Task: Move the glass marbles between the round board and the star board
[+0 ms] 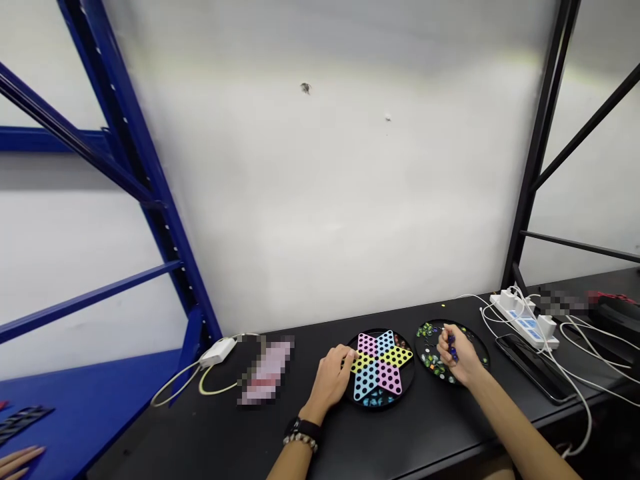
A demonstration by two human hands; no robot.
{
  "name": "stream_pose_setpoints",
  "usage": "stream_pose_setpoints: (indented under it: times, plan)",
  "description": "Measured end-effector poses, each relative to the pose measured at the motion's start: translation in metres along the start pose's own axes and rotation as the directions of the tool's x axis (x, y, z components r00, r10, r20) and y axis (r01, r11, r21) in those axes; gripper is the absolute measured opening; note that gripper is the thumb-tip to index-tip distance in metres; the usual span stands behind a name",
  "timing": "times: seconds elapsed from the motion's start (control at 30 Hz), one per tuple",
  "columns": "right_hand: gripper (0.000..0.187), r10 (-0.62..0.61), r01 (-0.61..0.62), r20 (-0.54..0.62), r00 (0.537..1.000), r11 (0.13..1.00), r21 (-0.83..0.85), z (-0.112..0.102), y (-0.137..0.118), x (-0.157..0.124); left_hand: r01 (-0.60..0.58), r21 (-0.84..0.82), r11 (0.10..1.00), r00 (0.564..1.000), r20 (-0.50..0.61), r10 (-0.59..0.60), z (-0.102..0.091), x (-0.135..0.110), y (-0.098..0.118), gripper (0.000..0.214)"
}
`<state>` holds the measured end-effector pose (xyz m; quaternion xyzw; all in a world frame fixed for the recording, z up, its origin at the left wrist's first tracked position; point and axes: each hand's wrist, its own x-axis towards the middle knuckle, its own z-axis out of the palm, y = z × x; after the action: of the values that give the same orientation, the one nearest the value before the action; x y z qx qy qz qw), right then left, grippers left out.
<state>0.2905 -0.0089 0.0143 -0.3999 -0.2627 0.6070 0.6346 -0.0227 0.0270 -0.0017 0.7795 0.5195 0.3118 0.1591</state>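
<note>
My left hand point(331, 372) rests at the left edge of a Chinese checkers board point(375, 360), its fingers bent over the rim and the yellow point. The board has a pink, blue and yellow star full of dark holes, set in a round black base. Small red and blue pieces lie in the base's compartments beside the star. My right hand point(459, 355) is closed around several dark blue marbles point(453, 348). It hovers over a round black tray point(423, 363) where green, white, orange and other marbles are scattered.
A white power strip point(525, 320) with plugs and cables lies at the right, beside a black phone point(535, 369). Left of the board are a blurred pink packet point(270, 373) and a white adapter point(218, 352) with its cable. Another person's hand point(20, 460) shows at bottom left on a blue table point(100, 393).
</note>
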Motion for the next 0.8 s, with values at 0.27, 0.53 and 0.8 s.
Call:
stream_pose_setpoints:
  times: [0.27,0.53,0.8]
  plan:
    - [0.052,-0.413,0.481,0.275,0.868,0.567,-0.668,0.066,0.079,0.004,-0.003,0.019,1.0,1.0,0.001,0.003,0.001,0.0,-0.004,0.044]
    - [0.038,-0.429,0.511,0.471,0.771,-0.024,-0.859,0.056,0.093,0.002,-0.003,-0.021,1.0,1.0,0.016,0.004,0.001,0.0,-0.001,0.044]
    - [0.017,-0.382,0.48,0.522,0.762,-0.208,-0.852,0.052,0.091,-0.019,-0.008,-0.032,0.999,1.0,0.028,0.009,0.001,-0.001,-0.001,0.045]
